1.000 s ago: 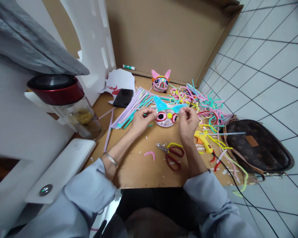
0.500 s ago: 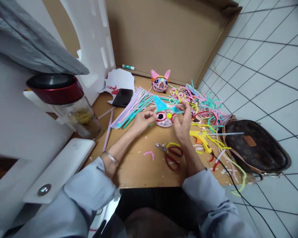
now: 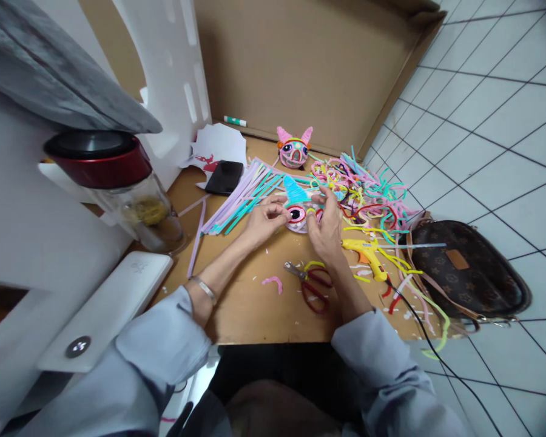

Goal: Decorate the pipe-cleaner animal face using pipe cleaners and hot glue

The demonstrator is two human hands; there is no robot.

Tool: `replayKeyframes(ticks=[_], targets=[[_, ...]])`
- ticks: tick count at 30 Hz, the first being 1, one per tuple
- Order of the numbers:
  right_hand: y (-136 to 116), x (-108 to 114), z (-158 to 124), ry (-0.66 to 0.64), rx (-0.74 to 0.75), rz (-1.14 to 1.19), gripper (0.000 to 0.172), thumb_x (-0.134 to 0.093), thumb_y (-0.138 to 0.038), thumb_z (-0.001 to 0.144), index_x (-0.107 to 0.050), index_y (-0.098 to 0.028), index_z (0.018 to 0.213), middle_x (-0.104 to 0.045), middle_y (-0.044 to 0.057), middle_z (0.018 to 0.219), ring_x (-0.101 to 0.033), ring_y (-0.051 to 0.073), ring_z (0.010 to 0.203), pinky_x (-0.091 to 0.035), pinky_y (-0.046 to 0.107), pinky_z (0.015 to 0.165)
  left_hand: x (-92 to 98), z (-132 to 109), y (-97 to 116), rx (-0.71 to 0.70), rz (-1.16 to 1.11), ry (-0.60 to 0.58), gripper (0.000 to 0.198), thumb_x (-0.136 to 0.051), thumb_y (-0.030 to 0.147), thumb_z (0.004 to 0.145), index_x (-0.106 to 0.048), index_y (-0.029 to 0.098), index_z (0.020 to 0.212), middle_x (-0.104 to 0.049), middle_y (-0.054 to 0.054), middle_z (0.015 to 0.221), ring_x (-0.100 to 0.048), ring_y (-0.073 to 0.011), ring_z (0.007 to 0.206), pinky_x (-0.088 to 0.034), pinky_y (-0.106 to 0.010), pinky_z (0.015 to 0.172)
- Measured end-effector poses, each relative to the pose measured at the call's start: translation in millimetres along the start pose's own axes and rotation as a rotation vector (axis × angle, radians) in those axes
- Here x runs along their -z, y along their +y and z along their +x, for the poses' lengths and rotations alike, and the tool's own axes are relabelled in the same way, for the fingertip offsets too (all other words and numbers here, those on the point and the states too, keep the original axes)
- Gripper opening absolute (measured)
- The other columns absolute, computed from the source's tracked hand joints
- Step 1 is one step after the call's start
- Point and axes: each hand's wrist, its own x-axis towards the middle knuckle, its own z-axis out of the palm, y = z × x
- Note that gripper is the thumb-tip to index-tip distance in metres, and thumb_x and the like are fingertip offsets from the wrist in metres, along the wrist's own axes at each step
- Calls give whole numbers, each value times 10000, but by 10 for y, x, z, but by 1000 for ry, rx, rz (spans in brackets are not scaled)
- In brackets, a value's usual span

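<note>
Between my hands is a round craft face (image 3: 296, 215) with blue ears, a red-ringed eye and a yellow nose. My left hand (image 3: 269, 220) pinches at its left edge, beside the eye. My right hand (image 3: 326, 227) grips its right side, thumb near the nose and fingers at the blue ear, hiding much of that side. Scissors with red handles (image 3: 310, 285) lie in front of it, near a curled pink strip (image 3: 273, 283). A yellow glue gun (image 3: 367, 256) rests to the right of my right forearm.
A finished-looking pink-eared face (image 3: 294, 152) stands behind, near tangled pipe cleaners (image 3: 373, 194) and straight ones (image 3: 243, 197). A phone (image 3: 225, 177), a glass bottle (image 3: 150, 209) and a white device (image 3: 113, 309) are left; a brown bag (image 3: 471, 267) is right.
My right hand has shifted left over the craft face, covering more of its right side and the yellow nose. My left hand has barely moved.
</note>
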Motion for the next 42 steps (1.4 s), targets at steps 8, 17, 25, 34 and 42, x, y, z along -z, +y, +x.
replayKeyframes(ticks=[8,17,25,34,42], targets=[[-2,-21,-26,-9,32,-42,577,-465,-170,841,-395,-214,1413,-672,129,1227,-602,273,1197,-420,521,1082,-10,1,-1,6,29,9,146,-732,310,695,-725,167,664,-628,-131,1230,-561,-288,1259,-398,-440,1113],[-24,-24,-39,-25,13,-28,590,-469,-179,831,-398,-224,1415,-657,129,1252,-591,277,1210,-399,521,1103,-18,19,-43,30,-11,45,107,-743,281,660,-715,185,624,-655,-98,1166,-588,-268,1206,-406,-419,1116],[-30,-25,-40,-26,8,-22,584,-480,-198,833,-399,-215,1411,-655,134,1246,-579,293,1217,-384,530,1104,-38,23,-60,41,-16,79,56,-724,227,657,-709,201,610,-675,-85,1128,-599,-264,1183,-471,-417,1048],[-22,-51,-48,22,38,-116,579,-541,-274,835,-433,-218,1401,-654,131,1209,-596,301,1153,-415,527,1058,-52,20,-42,43,-61,91,29,-697,201,670,-698,194,643,-696,-74,1047,-613,-235,1142,-479,-399,1040],[-9,-57,-44,-3,14,-97,625,-556,-264,797,-414,-217,1404,-627,143,1246,-557,321,1203,-396,543,1075,-87,-15,-4,36,-47,75,43,-706,222,673,-709,179,673,-654,-93,1105,-597,-238,1168,-515,-360,981]])
